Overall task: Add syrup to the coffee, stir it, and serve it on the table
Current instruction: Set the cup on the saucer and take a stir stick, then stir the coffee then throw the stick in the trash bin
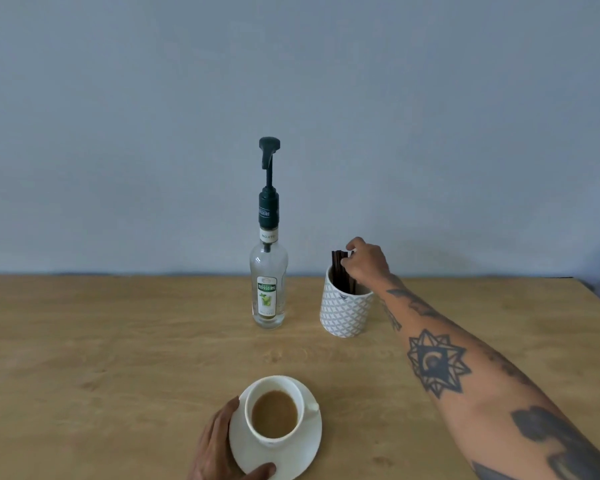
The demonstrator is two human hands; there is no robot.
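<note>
A white cup of milky coffee [274, 414] stands on a white saucer [291, 459] at the near edge of the wooden table. My left hand [219, 448] grips the saucer's left rim, thumb on the front edge. A clear syrup bottle [268, 289] with a dark green pump stands upright at the back. To its right is a white patterned holder [345, 311] with several dark stir sticks [342, 271]. My right hand [366, 263] reaches over the holder and pinches the tops of the sticks.
The wooden table [118, 341] runs up to a plain grey-blue wall. Its right edge shows at the far right. My tattooed right forearm crosses the right half of the table.
</note>
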